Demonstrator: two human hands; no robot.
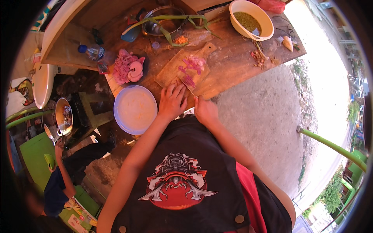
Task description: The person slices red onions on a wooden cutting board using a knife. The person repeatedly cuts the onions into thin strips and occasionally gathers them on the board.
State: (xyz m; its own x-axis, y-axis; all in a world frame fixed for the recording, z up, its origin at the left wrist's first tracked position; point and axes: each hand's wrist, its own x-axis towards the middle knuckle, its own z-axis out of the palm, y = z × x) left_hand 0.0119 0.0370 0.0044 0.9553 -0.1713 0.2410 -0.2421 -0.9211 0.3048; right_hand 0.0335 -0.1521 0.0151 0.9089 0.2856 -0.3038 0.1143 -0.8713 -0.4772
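Note:
My right hand (205, 110) grips a kitchen knife (188, 86) by its handle, which the fist mostly hides. The blade slants across the near part of a wooden cutting board (167, 68). Chopped purple-pink pieces, probably shallot or red onion (193, 63), lie on the board, some right beside the blade. My left hand (173, 102) rests on the board's near edge, fingertips close to the blade. Whether anything lies under those fingers is hidden. Left of the board, raw pink meat (128, 67) sits heaped on a dark plate. A blue-rimmed basin (135, 109) with thin orange scraps stands beside my left wrist.
Long green leaves (167, 33) drape over a metal pot (150, 27). A cream basin of small green beans (233, 17) stands far right, near eyeglasses (288, 29). A capped plastic bottle (94, 53) is at left. Another person (56, 186) sits beside a pan (60, 113).

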